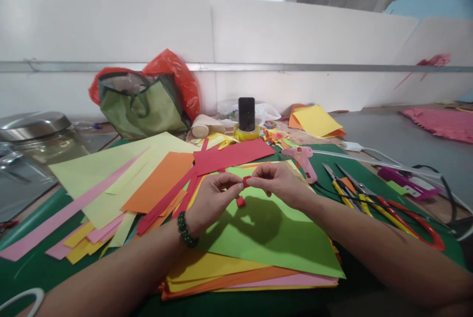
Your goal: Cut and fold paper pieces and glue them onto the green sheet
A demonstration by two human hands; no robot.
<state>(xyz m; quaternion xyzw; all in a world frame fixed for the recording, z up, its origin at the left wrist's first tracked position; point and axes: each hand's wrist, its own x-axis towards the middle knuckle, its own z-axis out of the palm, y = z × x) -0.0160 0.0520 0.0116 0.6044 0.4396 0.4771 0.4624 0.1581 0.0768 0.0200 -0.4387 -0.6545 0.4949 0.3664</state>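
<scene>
Both hands meet above a stack of coloured paper topped by a bright green sheet [273, 238]. My left hand [212, 198], with a dark green bead bracelet on its wrist, and my right hand [277, 181] pinch a small red paper strip [246, 182] between fingertips. A loose end of the strip [241, 201] hangs below, over the green sheet. Both hands are closed on it. Red paper strips [166, 203] and a red sheet [232, 155] lie just behind the hands.
A pink glue gun [305, 159], several scissors [369, 196] and a purple tool [408, 184] lie right. Behind stand a phone on a tape roll [247, 120], a green bag [144, 105] with red plastic, and yellow-orange sheets [316, 121]. A glass jar [40, 139] stands left.
</scene>
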